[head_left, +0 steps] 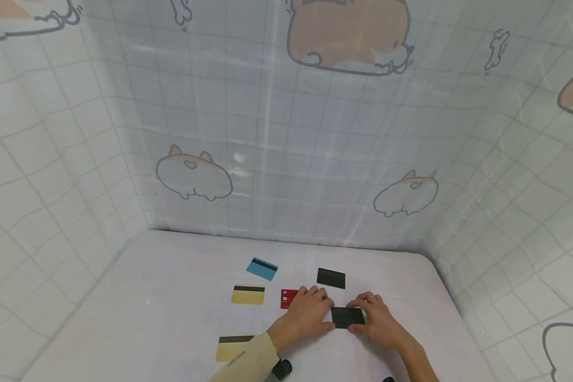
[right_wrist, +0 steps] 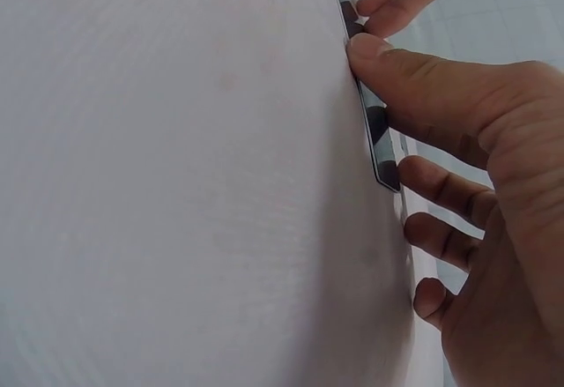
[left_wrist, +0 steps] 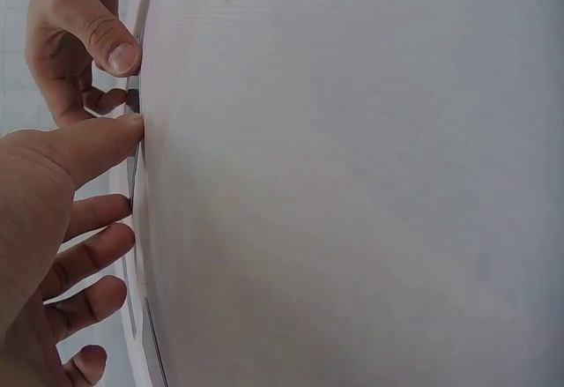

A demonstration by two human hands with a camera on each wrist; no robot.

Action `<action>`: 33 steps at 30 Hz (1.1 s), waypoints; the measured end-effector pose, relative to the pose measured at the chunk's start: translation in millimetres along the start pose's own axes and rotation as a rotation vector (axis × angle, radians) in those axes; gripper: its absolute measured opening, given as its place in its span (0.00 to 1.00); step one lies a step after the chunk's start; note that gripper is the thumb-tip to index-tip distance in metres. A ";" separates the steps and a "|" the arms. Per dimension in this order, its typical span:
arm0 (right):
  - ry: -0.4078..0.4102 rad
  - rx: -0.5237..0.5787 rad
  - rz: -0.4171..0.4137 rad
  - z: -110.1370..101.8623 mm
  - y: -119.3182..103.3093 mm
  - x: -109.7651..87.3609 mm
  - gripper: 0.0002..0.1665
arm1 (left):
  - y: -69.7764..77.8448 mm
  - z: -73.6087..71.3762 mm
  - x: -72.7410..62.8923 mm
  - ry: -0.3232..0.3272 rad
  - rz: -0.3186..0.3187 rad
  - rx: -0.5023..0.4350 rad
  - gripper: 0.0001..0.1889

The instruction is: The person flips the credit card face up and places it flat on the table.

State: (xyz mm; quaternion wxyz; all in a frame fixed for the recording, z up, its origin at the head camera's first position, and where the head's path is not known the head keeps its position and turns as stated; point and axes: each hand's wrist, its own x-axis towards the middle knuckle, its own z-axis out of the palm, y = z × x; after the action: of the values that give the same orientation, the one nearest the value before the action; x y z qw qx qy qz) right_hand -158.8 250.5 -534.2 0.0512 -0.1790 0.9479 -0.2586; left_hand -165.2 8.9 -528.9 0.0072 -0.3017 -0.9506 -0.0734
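A black card [head_left: 347,318] lies flat on the white table between my two hands. My left hand [head_left: 307,313] holds its left end, thumb at the near corner and a fingertip at the far corner. At the right end my right hand [head_left: 377,321] grips the card between thumb and index finger across its long edges. The right wrist view catches the card [right_wrist: 374,127] almost edge-on, right thumb against its near edge and the other fingers loosely bent beyond. Part of a red card [head_left: 288,298] with a chip shows; the left hand covers the rest.
Another black card [head_left: 331,278] lies farther back. To the left are a blue card [head_left: 261,269] and a yellow card [head_left: 247,295], each with a dark stripe. A nearer yellow card [head_left: 229,350] is partly under the left sleeve [head_left: 250,358]. Patterned curtains [head_left: 286,159] enclose the table.
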 end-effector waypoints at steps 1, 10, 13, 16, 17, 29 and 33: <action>0.000 0.006 -0.002 0.0 -0.1 -0.4 0.28 | 0.5 -0.1 -0.3 -0.001 0.001 0.002 0.28; 0.003 0.010 0.007 1.0 -1.1 -4.3 0.28 | 5.0 -2.5 -3.5 -0.002 0.016 0.016 0.29; 0.008 0.019 0.010 1.4 -1.7 -6.0 0.27 | 6.0 -2.6 -4.5 -0.003 0.016 0.008 0.29; 0.015 0.036 0.000 2.1 -2.5 -7.9 0.27 | 6.7 -2.2 -5.2 -0.003 0.015 0.001 0.29; 0.016 0.039 -0.003 2.2 -3.0 -8.7 0.27 | 7.0 -2.2 -5.3 -0.004 0.015 0.000 0.29; 0.020 0.043 0.007 1.7 -8.3 -16.8 0.26 | 11.5 -5.0 -9.2 -0.009 0.022 0.023 0.29; 0.023 0.043 0.001 1.3 -8.0 -18.7 0.25 | 12.9 -5.7 -9.7 0.001 0.026 0.038 0.29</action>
State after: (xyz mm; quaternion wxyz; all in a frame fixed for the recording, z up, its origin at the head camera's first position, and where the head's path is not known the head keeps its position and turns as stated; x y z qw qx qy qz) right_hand -138.6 250.3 -531.2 0.0445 -0.1742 0.9427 -0.2810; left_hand -150.0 13.0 -522.1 0.0142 -0.3136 -0.9478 -0.0553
